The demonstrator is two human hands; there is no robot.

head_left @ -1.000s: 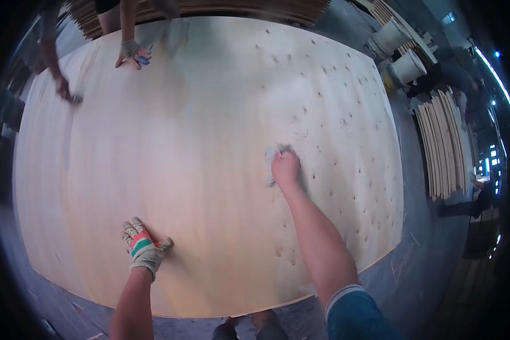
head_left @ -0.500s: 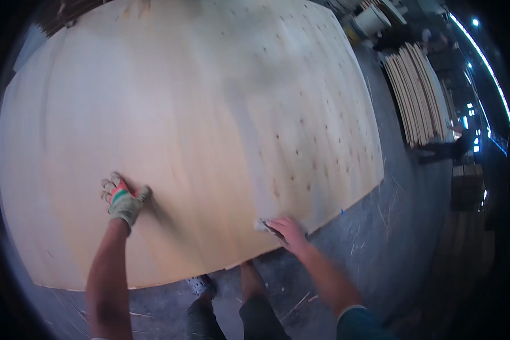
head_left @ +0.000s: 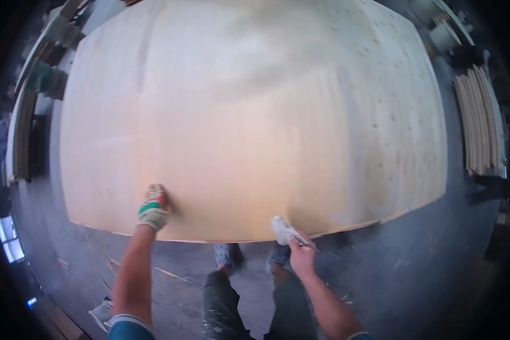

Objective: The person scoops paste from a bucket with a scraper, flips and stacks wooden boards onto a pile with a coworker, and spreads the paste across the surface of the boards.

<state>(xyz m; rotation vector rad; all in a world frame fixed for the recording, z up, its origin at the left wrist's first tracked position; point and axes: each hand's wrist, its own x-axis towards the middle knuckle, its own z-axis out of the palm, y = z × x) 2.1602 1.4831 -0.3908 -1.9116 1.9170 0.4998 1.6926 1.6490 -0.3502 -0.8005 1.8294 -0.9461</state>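
A large pale plywood sheet (head_left: 238, 141) spreads out in front of me, with dark knots over its right part and a greyish streak running down it. My left hand (head_left: 154, 208), in a light glove with green and red bands, rests on the sheet near its front edge. Its fingers look close together and hold nothing visible. My bare right hand (head_left: 303, 258) is closed at the front edge. It grips a thin, flat tool (head_left: 306, 245) with a whitish lump (head_left: 283, 230) beside it; blur hides the exact kind of both.
Stacked boards (head_left: 477, 122) stand at the far right, with a dark figure beside them. A whitish bucket (head_left: 445, 37) is at the upper right. Wood slivers (head_left: 173, 275) and a pale crumpled item (head_left: 102, 313) lie on the grey floor. My feet are beneath the sheet's edge.
My view has turned left and levelled, so the sheet sits straighter. The left hand's spread fingers have drawn together. My right hand still holds the tool, with more of the whitish lump showing.
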